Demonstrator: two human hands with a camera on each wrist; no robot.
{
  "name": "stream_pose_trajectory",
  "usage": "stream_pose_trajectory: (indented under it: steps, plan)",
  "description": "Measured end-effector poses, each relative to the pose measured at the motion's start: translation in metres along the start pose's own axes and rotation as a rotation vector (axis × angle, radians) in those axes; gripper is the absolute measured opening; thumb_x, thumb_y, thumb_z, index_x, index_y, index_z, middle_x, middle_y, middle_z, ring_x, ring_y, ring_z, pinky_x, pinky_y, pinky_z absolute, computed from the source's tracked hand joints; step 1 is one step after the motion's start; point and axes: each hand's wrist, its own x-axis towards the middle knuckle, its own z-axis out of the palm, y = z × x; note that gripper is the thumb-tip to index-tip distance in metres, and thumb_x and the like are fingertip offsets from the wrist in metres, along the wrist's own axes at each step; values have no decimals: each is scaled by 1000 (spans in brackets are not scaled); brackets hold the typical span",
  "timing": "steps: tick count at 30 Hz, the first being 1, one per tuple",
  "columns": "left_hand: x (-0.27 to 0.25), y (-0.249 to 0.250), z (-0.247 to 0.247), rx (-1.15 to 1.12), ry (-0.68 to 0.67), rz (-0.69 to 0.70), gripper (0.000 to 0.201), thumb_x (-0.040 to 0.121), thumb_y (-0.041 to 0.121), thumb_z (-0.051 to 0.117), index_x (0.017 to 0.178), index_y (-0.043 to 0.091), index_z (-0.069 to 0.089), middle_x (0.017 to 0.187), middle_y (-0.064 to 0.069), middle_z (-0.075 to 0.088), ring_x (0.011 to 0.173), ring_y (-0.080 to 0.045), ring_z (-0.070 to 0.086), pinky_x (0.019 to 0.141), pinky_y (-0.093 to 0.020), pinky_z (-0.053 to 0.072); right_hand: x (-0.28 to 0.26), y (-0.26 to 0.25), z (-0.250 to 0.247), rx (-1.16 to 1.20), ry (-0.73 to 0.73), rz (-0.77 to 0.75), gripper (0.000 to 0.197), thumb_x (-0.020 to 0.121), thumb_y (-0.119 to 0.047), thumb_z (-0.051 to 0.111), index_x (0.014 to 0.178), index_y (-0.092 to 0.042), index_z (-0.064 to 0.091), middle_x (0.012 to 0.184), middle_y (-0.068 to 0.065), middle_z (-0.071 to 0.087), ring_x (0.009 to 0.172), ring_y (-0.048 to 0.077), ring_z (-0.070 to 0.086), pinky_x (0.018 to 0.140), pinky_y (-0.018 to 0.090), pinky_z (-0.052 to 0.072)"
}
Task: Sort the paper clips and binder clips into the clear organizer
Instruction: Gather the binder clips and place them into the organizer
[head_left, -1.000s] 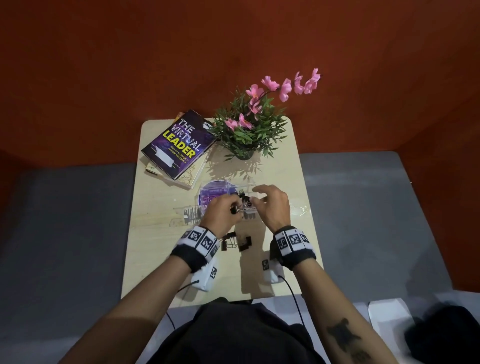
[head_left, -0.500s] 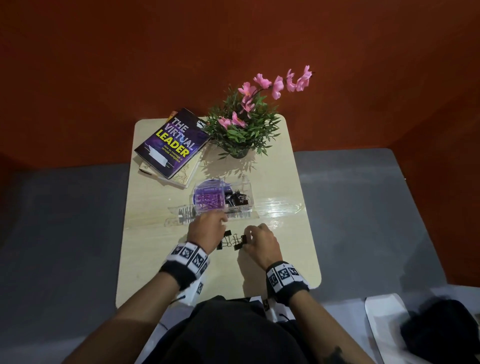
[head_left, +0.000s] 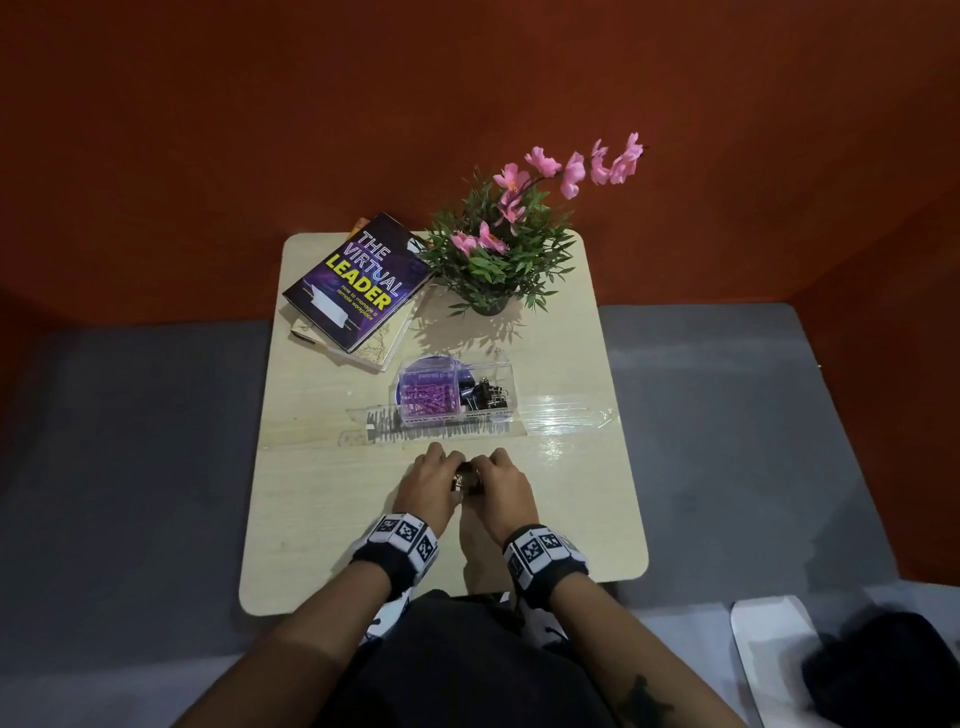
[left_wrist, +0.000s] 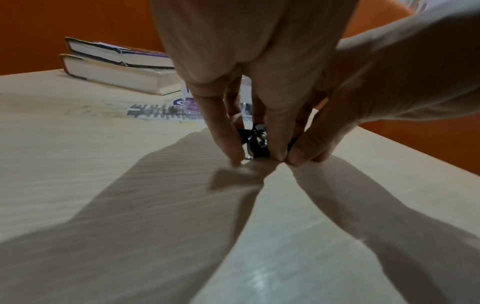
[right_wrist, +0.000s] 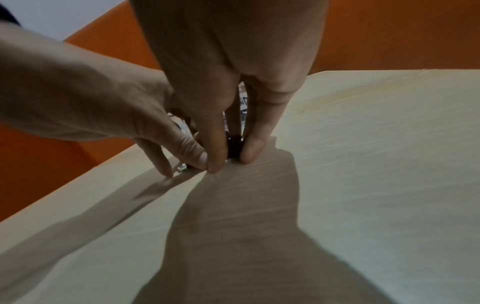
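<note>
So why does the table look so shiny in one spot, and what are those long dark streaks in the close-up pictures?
Head view: a bright glare patch on the table, right of the clear organizer; walls bend from the wide lens. Left wrist view: the left hand and right hand cast long shadows toward the camera, with a faint sheen low down. Right wrist view: similar shadows, soft focus, the binder clips barely visible.
</note>
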Motion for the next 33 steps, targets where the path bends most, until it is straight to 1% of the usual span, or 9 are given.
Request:
stream_pose_trajectory:
  steps: [5,9,12,18,19,23,27,30,33]
  plan:
    - [9,3,-10,19,-22,-35,28,73,16,75,90,15,53,102,-7,51,82,-30,57,58,-32,36,5,2,-6,82,12,85,13,68,-2,68,79,-9,66,90,10,57,70,31,60,65,36,53]
    - [14,10,-15,72,-54,-42,15,76,17,69,84,15,57,99,-6,51,76,-31,58,58,-33,38,8,0,-6,90,29,90,11,67,-3,70,77,-9,69,89,11,58,68,32,60,64,35,53]
    - [13,14,-18,148,-65,4,13,79,16,65,88,15,56,102,-8,53,74,-33,59,57,-35,39,8,0,-4,93,50,87,11,68,-4,70,77,-10,67,87,11,58,67,31,60,64,37,53]
    - [12,21,-23,295,-82,81,19,83,5,55,102,8,58,114,-15,52,84,-38,62,61,-38,38,6,8,-5,212,93,124,12,62,-7,72,70,-12,64,79,6,57,64,22,56,62,33,49]
    - [12,20,-23,293,-84,83,19,83,4,55,101,7,58,113,-15,53,85,-37,61,62,-39,39,5,10,-7,236,114,128,12,63,-9,73,71,-13,65,78,5,58,64,21,56,62,31,48]
    - [13,15,-26,246,-76,98,15,84,0,55,97,5,59,105,-14,57,85,-36,61,67,-39,45,6,8,-35,304,251,74,12,68,-12,76,73,-16,66,79,1,57,66,8,54,60,10,39]
    - [12,10,-33,86,-65,98,10,81,5,60,88,6,66,93,-15,62,79,-34,60,64,-35,47,29,-7,-72,319,355,-23,19,70,-6,76,83,-17,67,88,0,57,73,12,59,65,15,48]
    - [8,10,-44,-50,-31,74,2,77,8,63,75,7,63,82,-12,64,71,-28,58,58,-30,42,50,-14,-87,210,299,-22,25,72,-10,77,95,-19,70,95,3,59,74,20,63,68,28,53]
    - [11,17,-61,-196,18,70,4,77,10,70,80,8,68,82,-8,68,68,-23,62,62,-36,53,51,-9,-89,141,270,-1,28,74,-15,76,101,-21,71,100,5,60,71,23,64,67,30,50]
